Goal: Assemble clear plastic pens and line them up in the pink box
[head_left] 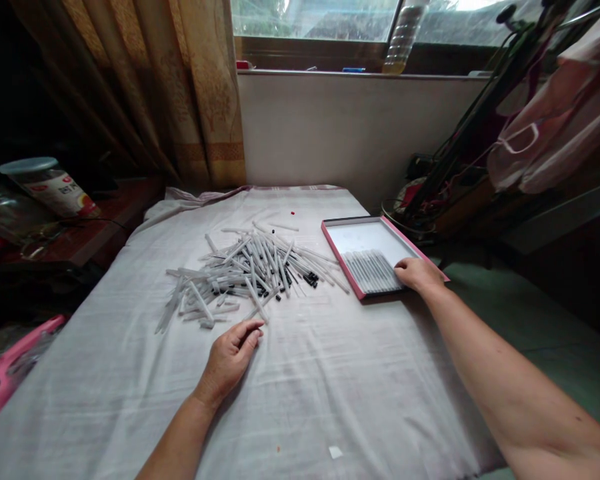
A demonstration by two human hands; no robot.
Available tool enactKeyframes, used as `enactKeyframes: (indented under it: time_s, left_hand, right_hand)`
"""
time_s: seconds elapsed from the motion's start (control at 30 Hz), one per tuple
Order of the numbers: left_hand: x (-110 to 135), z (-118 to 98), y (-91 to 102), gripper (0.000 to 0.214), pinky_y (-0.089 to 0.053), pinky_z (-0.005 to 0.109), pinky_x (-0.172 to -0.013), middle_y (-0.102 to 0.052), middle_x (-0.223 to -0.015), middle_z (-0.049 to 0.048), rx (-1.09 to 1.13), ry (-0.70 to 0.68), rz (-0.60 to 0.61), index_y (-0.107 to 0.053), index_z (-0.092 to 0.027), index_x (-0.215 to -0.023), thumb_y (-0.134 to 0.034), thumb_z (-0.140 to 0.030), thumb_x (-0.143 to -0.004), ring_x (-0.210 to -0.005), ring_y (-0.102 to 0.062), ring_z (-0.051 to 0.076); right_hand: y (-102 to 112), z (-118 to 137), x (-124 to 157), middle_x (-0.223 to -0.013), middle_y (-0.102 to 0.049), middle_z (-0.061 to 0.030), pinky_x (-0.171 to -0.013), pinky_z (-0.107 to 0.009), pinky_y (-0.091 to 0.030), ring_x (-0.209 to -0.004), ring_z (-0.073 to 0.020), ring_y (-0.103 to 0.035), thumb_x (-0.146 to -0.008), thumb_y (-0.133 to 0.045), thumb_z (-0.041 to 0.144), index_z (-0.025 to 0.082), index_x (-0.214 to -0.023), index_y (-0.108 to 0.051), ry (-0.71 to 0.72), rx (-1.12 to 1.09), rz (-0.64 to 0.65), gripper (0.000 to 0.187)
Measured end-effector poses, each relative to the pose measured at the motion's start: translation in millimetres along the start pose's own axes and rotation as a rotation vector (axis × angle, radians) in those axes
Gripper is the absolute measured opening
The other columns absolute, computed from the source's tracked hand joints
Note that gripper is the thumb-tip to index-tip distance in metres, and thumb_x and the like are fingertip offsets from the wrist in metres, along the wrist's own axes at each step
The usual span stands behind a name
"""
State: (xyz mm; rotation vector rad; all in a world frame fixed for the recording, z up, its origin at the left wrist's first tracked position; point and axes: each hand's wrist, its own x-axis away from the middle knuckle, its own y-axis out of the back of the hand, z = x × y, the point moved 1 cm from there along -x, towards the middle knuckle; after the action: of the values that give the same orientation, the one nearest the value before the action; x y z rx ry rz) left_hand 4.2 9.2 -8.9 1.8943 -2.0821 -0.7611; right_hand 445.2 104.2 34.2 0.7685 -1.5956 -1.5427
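Note:
A loose pile of clear-barrelled pens and pen parts (253, 263), with small black caps among them, lies on the cloth-covered table. My left hand (234, 357) rests on the cloth just in front of this pile. Its fingers are loosely curled, with a gap between thumb and forefinger, and nothing shows in it. To the right is a shallow pink-edged box (375, 233) with a white inside. Pens (367, 270) lie side by side in its near part. My right hand (420, 275) pinches at the right end of that row, seemingly on a pen; its fingertips are partly hidden.
A white cloth (300, 387) with creases covers the table. A small red piece (293, 213) lies behind the pile, and a white scrap (335, 452) near the front edge. Left stands a jar (55, 187) on a side table; a pink handle (15, 367) sticks up beside the cloth.

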Motion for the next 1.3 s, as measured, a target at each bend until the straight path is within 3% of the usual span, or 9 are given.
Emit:
enactKeyframes:
  time_s: [0.27,0.57,0.7,0.83,1.0,1.13,1.3]
  left_hand:
    - [1.1,0.1,0.3,0.027,-0.058,0.031,-0.080,-0.076,-0.093,0.0061,0.013,-0.006,0.020,-0.073,-0.019,-0.102,-0.055,-0.033,-0.087,-0.084,-0.072,0.020]
    - [2.1,2.5,0.0,0.027,-0.056,0.031,-0.084,-0.076,-0.095,0.0050,0.000,-0.037,0.040,-0.073,-0.020,-0.103,-0.054,-0.032,-0.087,-0.086,-0.071,0.019]
    - [2.2,1.5,-0.2,0.026,-0.056,0.030,-0.083,-0.076,-0.094,0.0042,0.014,-0.044,0.043,-0.073,-0.021,-0.102,-0.054,-0.030,-0.087,-0.085,-0.071,0.019]
    - [1.8,2.6,-1.0,0.025,-0.056,0.029,-0.083,-0.076,-0.094,0.0041,0.028,-0.036,0.042,-0.073,-0.021,-0.102,-0.054,-0.030,-0.088,-0.085,-0.071,0.019]
    - [1.9,5.3,-1.6,0.026,-0.056,0.030,-0.082,-0.076,-0.092,0.0051,0.055,-0.024,0.039,-0.072,-0.020,-0.103,-0.054,-0.030,-0.088,-0.083,-0.071,0.018]
    - [2.4,5.7,-2.2,0.026,-0.056,0.029,-0.081,-0.075,-0.093,0.0053,0.061,-0.032,0.042,-0.072,-0.020,-0.103,-0.054,-0.028,-0.088,-0.083,-0.071,0.018]
    - [2.5,6.4,-3.1,0.025,-0.056,0.029,-0.081,-0.075,-0.094,0.0056,0.062,-0.037,0.052,-0.072,-0.019,-0.104,-0.054,-0.027,-0.088,-0.085,-0.071,0.019]
  right_hand:
    - [0.0,4.1,-1.4,-0.114,-0.072,-0.0131,-0.069,-0.033,-0.050,-0.101,-0.0307,-0.067,-0.081,-0.053,0.028,0.023,-0.105,-0.078,0.029,0.035,0.024,0.035]
    - [-2.6,9.2,15.4,-0.116,-0.071,-0.0156,-0.074,-0.036,-0.051,-0.103,-0.0319,-0.067,-0.086,-0.049,0.036,0.022,-0.118,-0.071,0.013,0.081,-0.024,0.042]
    - [7.0,20.7,22.6,-0.117,-0.070,-0.0157,-0.074,-0.037,-0.051,-0.102,-0.0317,-0.067,-0.088,-0.047,0.036,0.019,-0.122,-0.068,0.082,0.085,-0.141,0.043]
    - [16.8,65.3,38.6,-0.117,-0.070,-0.0096,-0.077,-0.032,-0.049,-0.099,-0.0262,-0.067,-0.091,-0.046,0.034,0.021,-0.116,-0.070,0.339,0.023,-0.271,0.037]
    - [9.3,150.3,75.1,-0.116,-0.069,-0.0051,-0.076,-0.027,-0.046,-0.098,-0.0207,-0.065,-0.092,-0.047,0.029,0.026,-0.117,-0.068,0.715,-0.007,-0.252,0.033]
    - [-4.7,201.4,93.2,-0.113,-0.068,-0.0068,-0.074,-0.026,-0.044,-0.095,-0.0201,-0.064,-0.093,-0.045,0.023,0.029,-0.125,-0.063,0.828,0.096,-0.211,0.037]
    - [-19.5,227.1,88.3,-0.109,-0.067,-0.0123,-0.075,-0.029,-0.043,-0.093,-0.0230,-0.063,-0.093,-0.042,0.015,0.022,-0.112,-0.068,0.888,0.146,-0.201,0.033]
